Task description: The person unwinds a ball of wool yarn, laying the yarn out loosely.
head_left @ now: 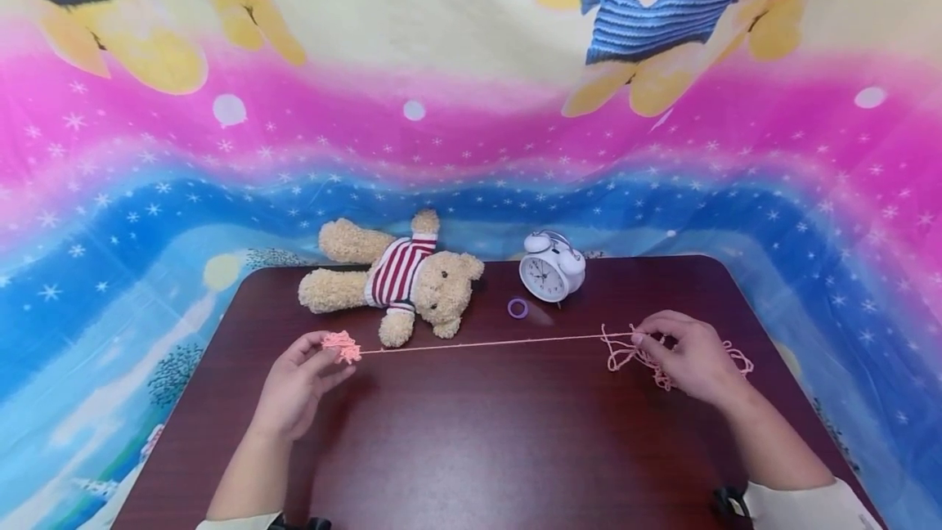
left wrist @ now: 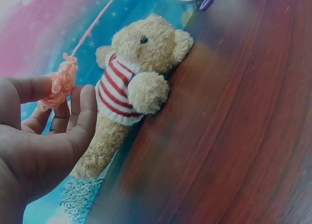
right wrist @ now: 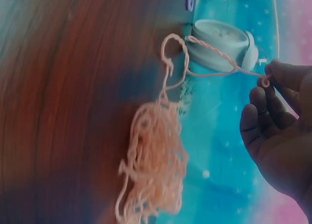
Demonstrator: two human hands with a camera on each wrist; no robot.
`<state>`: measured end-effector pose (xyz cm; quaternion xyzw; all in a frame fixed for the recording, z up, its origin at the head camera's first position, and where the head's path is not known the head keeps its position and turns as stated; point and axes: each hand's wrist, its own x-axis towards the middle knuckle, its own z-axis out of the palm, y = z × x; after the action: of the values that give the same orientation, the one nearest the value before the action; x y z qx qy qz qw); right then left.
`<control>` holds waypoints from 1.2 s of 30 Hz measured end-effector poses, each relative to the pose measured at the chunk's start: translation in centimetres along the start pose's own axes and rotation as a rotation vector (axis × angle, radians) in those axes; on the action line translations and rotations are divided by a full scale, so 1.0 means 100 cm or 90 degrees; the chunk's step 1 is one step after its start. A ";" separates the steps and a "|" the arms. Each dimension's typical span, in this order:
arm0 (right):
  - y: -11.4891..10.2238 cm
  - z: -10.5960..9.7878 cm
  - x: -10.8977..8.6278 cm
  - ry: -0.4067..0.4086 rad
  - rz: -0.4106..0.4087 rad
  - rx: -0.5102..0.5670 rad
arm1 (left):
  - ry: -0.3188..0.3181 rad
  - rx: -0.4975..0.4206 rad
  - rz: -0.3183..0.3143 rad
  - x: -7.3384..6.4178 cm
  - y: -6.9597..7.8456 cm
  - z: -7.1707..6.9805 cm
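Observation:
A small bunched piece of pink yarn (head_left: 342,346), looped and crumpled, is pinched between the thumb and fingers of my left hand (head_left: 294,387). From it a taut strand of yarn (head_left: 500,343) runs across above the table to my right hand (head_left: 692,357). My right thumb and forefinger pinch the strand, its other fingers loosely bent. In the right wrist view a loose heap of pink yarn (right wrist: 156,160) lies on the table, with curly loops leading up to the fingertips. In the head view my right hand partly covers that heap.
A teddy bear (head_left: 401,280) in a red-and-white striped shirt lies on its side at the back left of the dark wooden table (head_left: 500,448). Behind the strand stand a white alarm clock (head_left: 552,267) and a purple ring (head_left: 518,307). A printed cloth (head_left: 456,137) hangs around the table.

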<state>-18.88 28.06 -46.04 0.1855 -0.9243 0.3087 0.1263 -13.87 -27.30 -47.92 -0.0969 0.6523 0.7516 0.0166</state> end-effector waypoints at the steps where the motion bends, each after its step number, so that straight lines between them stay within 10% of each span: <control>1: 0.002 -0.003 -0.001 0.003 0.002 -0.011 | 0.002 0.006 0.001 0.000 0.001 -0.002; 36: 0.091 -0.072 -0.033 0.026 0.129 -0.098 | 0.072 -0.073 0.064 -0.007 -0.003 -0.092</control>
<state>-18.85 40.07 -46.39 0.0746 -0.9566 0.2515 0.1270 -11.99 -36.19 -49.27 -0.1068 0.6123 0.7808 -0.0635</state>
